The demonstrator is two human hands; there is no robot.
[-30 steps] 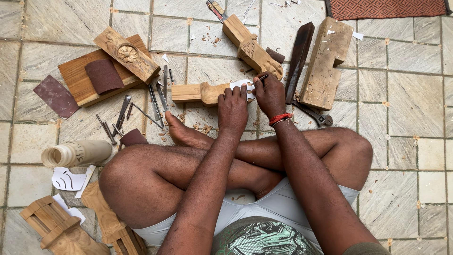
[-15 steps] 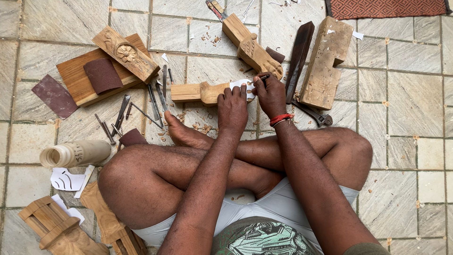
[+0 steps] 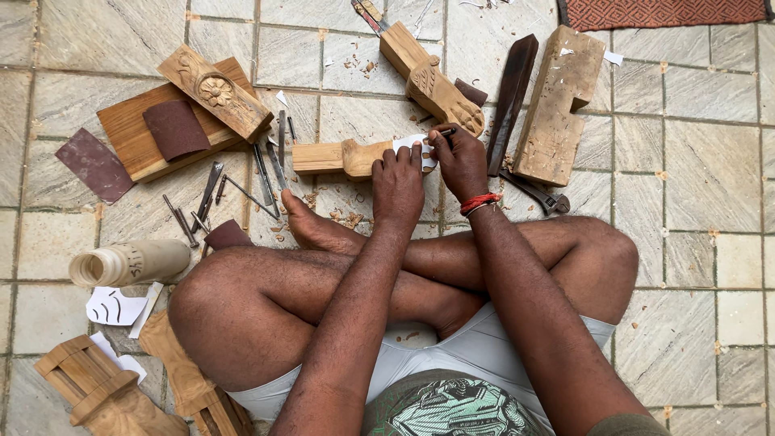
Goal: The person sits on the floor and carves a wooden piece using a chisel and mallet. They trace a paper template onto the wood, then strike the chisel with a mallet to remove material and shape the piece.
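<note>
- Nearest the camera: person sits cross-legged on the floor, both forearms reaching forward over the knees.
- Left hand (image 3: 397,179) lies flat on the carved wooden leg (image 3: 345,157), fingers close together and pressed down on its near end, pinning a white paper template (image 3: 413,147) against the wood.
- Right hand (image 3: 462,158), red thread at the wrist, pinches a dark pencil (image 3: 443,132) between thumb and forefinger; tip sits at the paper's upper edge.
- Change over the last second: almost none. Both hands stay put on the piece, and the leg lies where it lay. Judged as slow, careful marking around the template, the wood held steady.
- The leg lies crosswise on the tiles just beyond the shins, square end pointing left.
- Left of it: a scatter of chisels (image 3: 270,165), two sandpaper sheets (image 3: 175,128), and a carved rosette block (image 3: 215,91) resting on a flat board (image 3: 127,136).
- By the left knee: a roll of paper (image 3: 129,262); carved pieces at the frame's bottom corner.
- Beyond the hands: a second carved leg (image 3: 432,79), a dark blade-like tool (image 3: 511,97), a notched timber block (image 3: 559,103), a wrench (image 3: 537,192).
- Surface: pale stone tiles (image 3: 710,161) strewn with wood chips. Far edge: a red patterned mat (image 3: 662,12). Nothing else of the room shows.
</note>
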